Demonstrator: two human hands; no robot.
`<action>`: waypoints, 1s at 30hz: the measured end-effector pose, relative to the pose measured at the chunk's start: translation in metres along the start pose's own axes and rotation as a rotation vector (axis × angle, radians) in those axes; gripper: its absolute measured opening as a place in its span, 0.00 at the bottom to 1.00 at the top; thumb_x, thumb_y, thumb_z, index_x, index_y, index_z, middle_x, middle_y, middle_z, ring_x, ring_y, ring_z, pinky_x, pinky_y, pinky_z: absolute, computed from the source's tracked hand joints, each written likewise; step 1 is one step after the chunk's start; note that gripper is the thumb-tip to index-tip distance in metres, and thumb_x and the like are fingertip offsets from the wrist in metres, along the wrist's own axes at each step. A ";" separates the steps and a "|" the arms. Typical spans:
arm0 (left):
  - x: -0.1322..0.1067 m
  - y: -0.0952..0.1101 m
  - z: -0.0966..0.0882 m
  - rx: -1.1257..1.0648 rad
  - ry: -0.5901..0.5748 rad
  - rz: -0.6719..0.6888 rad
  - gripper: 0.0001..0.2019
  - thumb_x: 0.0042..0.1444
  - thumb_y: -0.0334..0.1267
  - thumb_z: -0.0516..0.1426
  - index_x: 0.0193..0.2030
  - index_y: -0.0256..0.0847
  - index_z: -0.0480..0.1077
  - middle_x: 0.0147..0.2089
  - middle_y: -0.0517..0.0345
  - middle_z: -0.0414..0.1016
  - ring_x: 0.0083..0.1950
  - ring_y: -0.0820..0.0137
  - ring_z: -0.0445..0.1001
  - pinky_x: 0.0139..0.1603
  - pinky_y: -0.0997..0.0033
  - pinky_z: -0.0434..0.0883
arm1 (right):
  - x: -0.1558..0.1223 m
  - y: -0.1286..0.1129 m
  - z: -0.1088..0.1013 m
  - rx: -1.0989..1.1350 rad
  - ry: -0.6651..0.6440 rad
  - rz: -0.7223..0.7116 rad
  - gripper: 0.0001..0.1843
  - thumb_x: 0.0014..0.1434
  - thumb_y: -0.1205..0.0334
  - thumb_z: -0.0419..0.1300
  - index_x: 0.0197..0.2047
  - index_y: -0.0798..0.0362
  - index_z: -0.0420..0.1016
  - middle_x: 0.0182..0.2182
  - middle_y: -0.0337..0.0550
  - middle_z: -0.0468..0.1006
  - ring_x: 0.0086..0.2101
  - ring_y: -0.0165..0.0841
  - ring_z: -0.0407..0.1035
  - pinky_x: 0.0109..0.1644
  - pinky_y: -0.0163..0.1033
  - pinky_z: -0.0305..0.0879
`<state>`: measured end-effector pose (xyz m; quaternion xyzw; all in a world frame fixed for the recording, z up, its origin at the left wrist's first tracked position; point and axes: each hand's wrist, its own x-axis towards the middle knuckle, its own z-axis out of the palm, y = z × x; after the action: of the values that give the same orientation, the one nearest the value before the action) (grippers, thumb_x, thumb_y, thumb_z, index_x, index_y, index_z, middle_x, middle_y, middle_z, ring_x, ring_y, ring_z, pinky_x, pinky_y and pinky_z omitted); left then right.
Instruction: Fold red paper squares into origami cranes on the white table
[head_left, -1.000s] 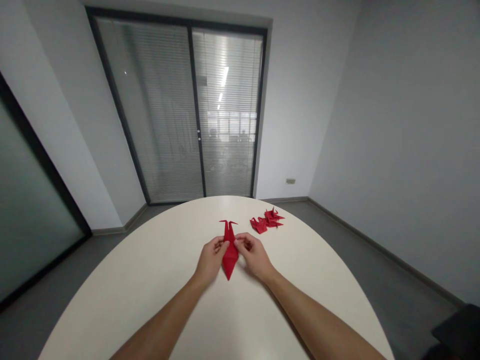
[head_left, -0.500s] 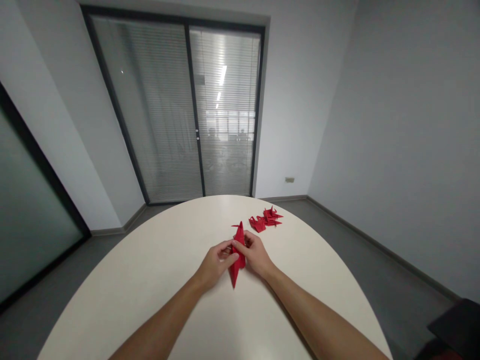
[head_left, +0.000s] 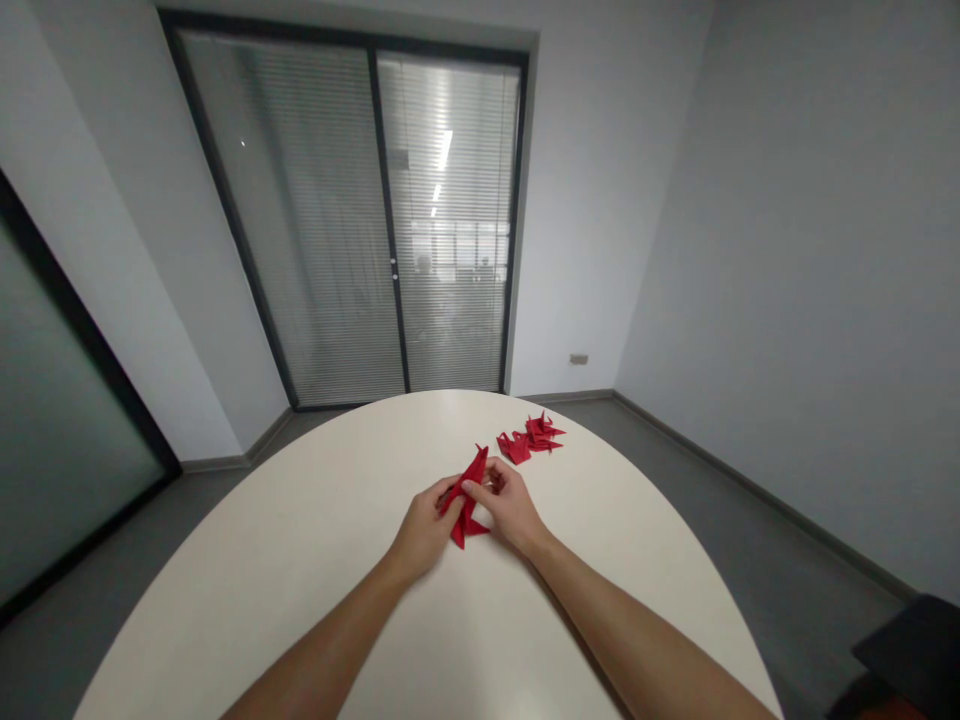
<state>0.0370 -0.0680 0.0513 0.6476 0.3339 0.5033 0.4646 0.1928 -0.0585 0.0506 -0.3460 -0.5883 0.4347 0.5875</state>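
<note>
Head view: left hand (head_left: 426, 522), right hand (head_left: 513, 502) pinching red folded paper (head_left: 469, 512); long axis slanted, upper tip pointing away, rightward.

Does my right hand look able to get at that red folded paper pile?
Probably yes: the red pile lies just beyond the right hand, with nothing visible in the way, though the hand would likely need to release the folded piece first.

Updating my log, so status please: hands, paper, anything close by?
Left hand and right hand gripping folded red paper. Paper partly covered. Red folded pieces beyond right hand.
</note>
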 end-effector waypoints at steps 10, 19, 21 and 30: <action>0.001 -0.007 -0.004 0.095 0.110 -0.017 0.10 0.55 0.44 0.61 0.38 0.39 0.73 0.33 0.57 0.77 0.33 0.69 0.75 0.37 0.71 0.72 | 0.001 -0.007 0.003 -0.045 0.010 -0.062 0.15 0.56 0.49 0.67 0.34 0.51 0.71 0.27 0.35 0.71 0.28 0.31 0.64 0.35 0.37 0.61; -0.013 0.005 -0.001 0.068 -0.065 -0.025 0.11 0.57 0.41 0.61 0.44 0.38 0.75 0.39 0.52 0.79 0.37 0.66 0.75 0.41 0.69 0.70 | 0.011 -0.021 -0.013 -0.030 0.171 -0.059 0.20 0.54 0.42 0.67 0.33 0.50 0.70 0.25 0.36 0.68 0.27 0.32 0.63 0.34 0.39 0.63; -0.012 0.004 0.000 0.032 -0.075 -0.036 0.11 0.57 0.41 0.61 0.45 0.38 0.75 0.41 0.51 0.80 0.39 0.65 0.76 0.43 0.68 0.70 | 0.012 -0.021 -0.015 -0.020 0.186 -0.056 0.20 0.55 0.42 0.66 0.32 0.50 0.71 0.25 0.37 0.69 0.28 0.32 0.64 0.35 0.39 0.64; 0.000 0.009 0.000 -0.249 0.184 -0.085 0.14 0.50 0.44 0.66 0.39 0.38 0.72 0.36 0.52 0.81 0.38 0.64 0.79 0.42 0.67 0.72 | -0.001 -0.017 0.004 -0.058 -0.178 0.058 0.26 0.50 0.52 0.72 0.51 0.49 0.73 0.44 0.45 0.78 0.46 0.38 0.72 0.47 0.42 0.70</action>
<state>0.0361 -0.0715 0.0600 0.5214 0.3372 0.5779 0.5296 0.1911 -0.0665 0.0662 -0.3398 -0.6402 0.4633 0.5099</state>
